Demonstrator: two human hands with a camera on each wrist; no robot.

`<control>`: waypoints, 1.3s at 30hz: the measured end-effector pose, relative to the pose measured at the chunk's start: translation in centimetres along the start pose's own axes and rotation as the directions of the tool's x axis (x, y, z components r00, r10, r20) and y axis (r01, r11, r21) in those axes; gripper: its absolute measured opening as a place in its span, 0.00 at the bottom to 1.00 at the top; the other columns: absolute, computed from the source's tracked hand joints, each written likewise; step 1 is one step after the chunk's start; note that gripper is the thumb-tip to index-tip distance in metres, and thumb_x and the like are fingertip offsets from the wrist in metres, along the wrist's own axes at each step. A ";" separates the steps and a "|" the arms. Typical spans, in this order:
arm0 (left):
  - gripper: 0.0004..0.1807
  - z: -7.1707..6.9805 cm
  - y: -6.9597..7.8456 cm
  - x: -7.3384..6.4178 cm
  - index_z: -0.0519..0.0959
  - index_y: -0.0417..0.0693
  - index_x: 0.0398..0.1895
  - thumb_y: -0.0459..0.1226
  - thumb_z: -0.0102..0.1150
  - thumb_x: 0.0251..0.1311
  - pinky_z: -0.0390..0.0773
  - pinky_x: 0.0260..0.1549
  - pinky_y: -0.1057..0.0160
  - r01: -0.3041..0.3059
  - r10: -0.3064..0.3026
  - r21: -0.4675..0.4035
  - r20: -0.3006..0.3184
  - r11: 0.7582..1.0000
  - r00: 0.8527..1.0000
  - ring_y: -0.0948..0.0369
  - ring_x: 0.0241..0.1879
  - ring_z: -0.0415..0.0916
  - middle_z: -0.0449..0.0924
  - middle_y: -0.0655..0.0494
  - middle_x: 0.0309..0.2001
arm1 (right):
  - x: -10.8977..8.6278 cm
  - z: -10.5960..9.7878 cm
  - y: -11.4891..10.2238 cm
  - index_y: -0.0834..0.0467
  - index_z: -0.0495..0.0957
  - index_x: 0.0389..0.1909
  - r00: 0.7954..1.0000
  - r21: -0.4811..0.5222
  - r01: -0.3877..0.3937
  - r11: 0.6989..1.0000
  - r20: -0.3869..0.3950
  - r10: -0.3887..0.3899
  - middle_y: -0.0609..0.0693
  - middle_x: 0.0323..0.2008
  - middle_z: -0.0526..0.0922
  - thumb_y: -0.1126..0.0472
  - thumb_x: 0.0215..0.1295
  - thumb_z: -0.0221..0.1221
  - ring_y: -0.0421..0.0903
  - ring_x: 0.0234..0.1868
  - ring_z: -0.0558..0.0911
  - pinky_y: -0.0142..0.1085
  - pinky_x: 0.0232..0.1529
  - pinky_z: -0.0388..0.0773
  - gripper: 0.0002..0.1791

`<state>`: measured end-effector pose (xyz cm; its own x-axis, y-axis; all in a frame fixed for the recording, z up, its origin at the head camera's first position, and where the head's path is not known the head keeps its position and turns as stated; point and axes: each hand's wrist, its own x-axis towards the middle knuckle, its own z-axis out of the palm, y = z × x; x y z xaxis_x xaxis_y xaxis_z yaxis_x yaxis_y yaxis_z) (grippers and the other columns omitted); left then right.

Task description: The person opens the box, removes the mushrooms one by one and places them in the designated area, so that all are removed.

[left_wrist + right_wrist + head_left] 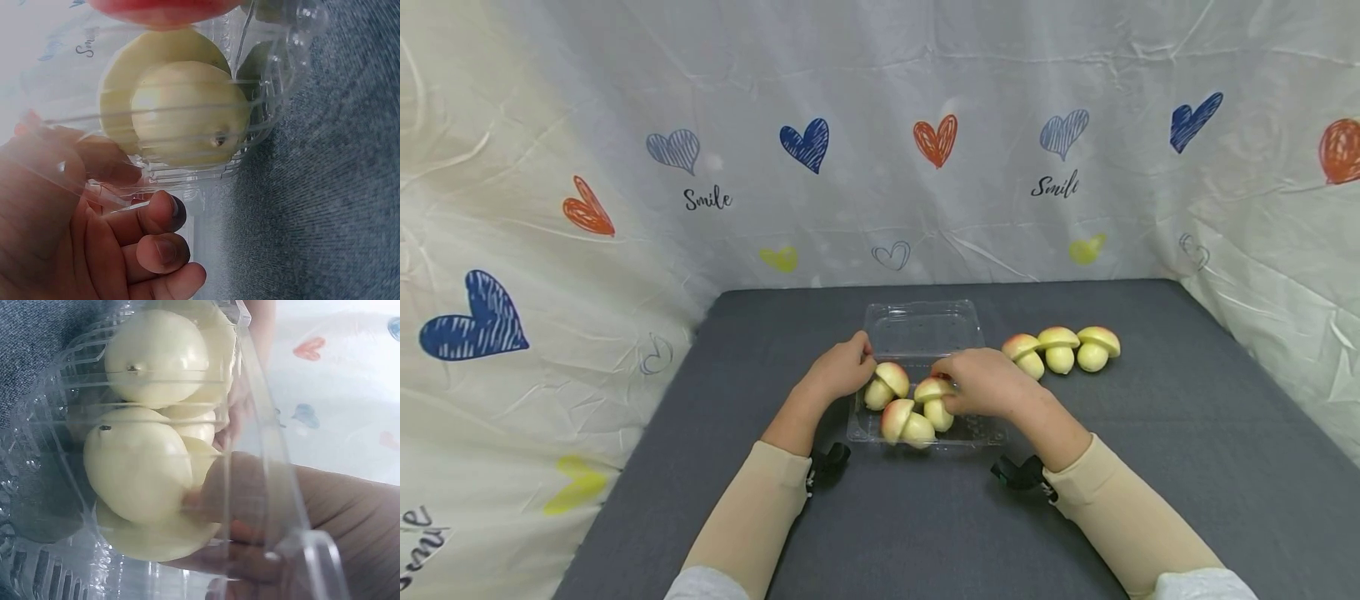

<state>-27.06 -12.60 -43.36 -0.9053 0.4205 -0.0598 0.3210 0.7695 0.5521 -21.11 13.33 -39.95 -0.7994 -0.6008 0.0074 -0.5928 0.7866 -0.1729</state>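
A hinged clear plastic container (977,433) lies with its lid (922,323) folded back. In it are three pale yellow mushroom-shaped pieces with red-tinted caps: one at the left (891,379), one at the front (910,425) and one (937,408) towards the middle. My right hand (988,382) reaches into the container and grips the middle mushroom-shaped piece, its thumb and fingers about it in the right wrist view. At the container's left side, my left hand (842,367) pinches the plastic edge; the wall (187,165) shows beside its fingers in the left wrist view.
Several more mushroom-shaped pieces (1060,348) stand in a row on the dark grey table (880,525), right of the container. A pale curtain (865,200) printed with hearts hangs behind and beside the table.
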 end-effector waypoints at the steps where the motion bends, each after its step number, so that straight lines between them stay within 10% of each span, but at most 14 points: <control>1: 0.08 0.0 0.0 0.0 0.70 0.45 0.50 0.39 0.44 0.77 0.66 0.23 0.57 -0.001 0.001 -0.002 -0.001 1.000 1.000 0.57 0.20 0.67 0.76 0.51 0.27 | 0.0 0.0 0.0 0.53 0.85 0.51 1.000 0.001 -0.001 1.000 0.000 0.001 0.39 0.25 0.75 0.64 0.56 0.64 0.40 0.21 0.66 0.37 0.24 0.60 0.19; 21: 0.08 0.0 0.3 -0.1 0.70 0.45 0.51 0.39 0.45 0.78 0.67 0.23 0.57 0.017 -0.017 0.020 -0.005 1.000 1.000 0.56 0.21 0.69 0.77 0.51 0.29 | -0.6 -1.0 1.0 0.51 0.84 0.33 0.995 0.039 0.001 0.999 -0.101 0.003 0.41 0.28 0.80 0.69 0.60 0.57 0.39 0.25 0.73 0.38 0.30 0.73 0.11; 31: 0.08 0.1 0.3 -0.1 0.70 0.45 0.52 0.39 0.45 0.78 0.67 0.24 0.56 0.019 -0.018 0.016 -0.007 1.000 1.000 0.56 0.22 0.68 0.76 0.51 0.29 | -1.1 -1.6 0.8 0.56 0.83 0.58 0.985 0.148 -0.100 0.984 0.153 0.077 0.50 0.47 0.84 0.65 0.63 0.60 0.46 0.44 0.82 0.43 0.40 0.77 0.21; 39: 0.08 0.1 0.3 -0.1 0.70 0.45 0.52 0.39 0.45 0.78 0.67 0.23 0.57 0.012 -0.012 0.009 -0.009 1.000 1.000 0.56 0.21 0.68 0.77 0.51 0.28 | -1.2 -1.3 0.8 0.58 0.80 0.64 0.943 0.239 -0.166 0.957 0.321 0.083 0.52 0.54 0.83 0.68 0.60 0.56 0.46 0.40 0.77 0.41 0.33 0.70 0.28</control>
<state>-26.84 -12.34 -43.31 -0.9116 0.4067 -0.0590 0.3123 0.7790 0.5437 -20.74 14.90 -38.82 -0.7719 -0.5470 -0.3241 -0.4111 0.8182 -0.4019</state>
